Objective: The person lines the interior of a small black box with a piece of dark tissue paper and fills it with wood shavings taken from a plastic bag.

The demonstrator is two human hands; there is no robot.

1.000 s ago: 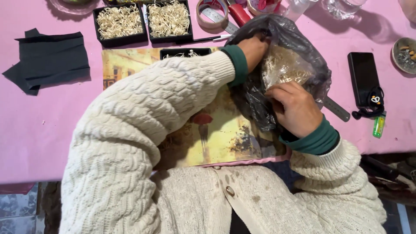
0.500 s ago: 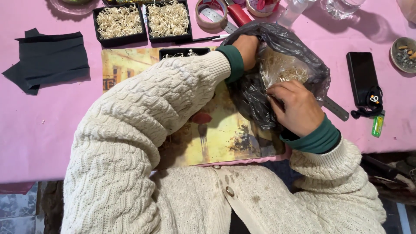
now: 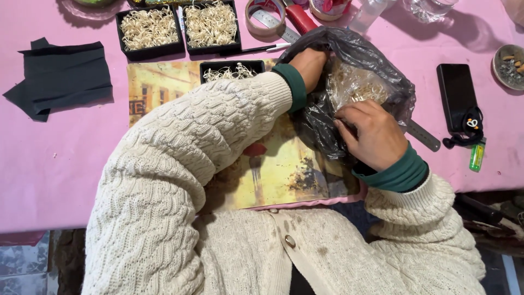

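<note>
The dark plastic bag (image 3: pixel 349 93) is being held open near the far middle of the table (image 3: pixel 54 175), resting on the picture board (image 3: pixel 273 169) that lies at the near edge. The left hand (image 3: pixel 310 66) is being pushed into the mouth of the bag; only the wrist and the back of the hand are showing, so the state of its grip cannot be told. The right hand (image 3: pixel 371 134) is being pressed against the near side of the bag, with its grip clenched on the plastic film, fingers curled into the folds.

Compared with the earlier frames, little is being altered. The left hand is being kept inside the bag at nearly the same depth, and the right hand is being kept on the same fold, shifted only slightly toward the bag's middle. The pale wood shavings (image 3: pixel 355 84) are being seen through the film as before, bunched in the upper part of the bag. Judged from this, the shavings are still being gathered inside, and none are yet being lifted out.

Beyond the board, two black trays (image 3: pixel 177 27) filled with shavings are standing side by side toward the far edge, and a third tray (image 3: pixel 232 70) is lying just beside the left sleeve. A folded dark cloth (image 3: pixel 60 79) is lying toward the left edge. A black phone (image 3: pixel 457 95) and a green lighter (image 3: pixel 477 157) are lying toward the right edge, well apart from the bag.
</note>
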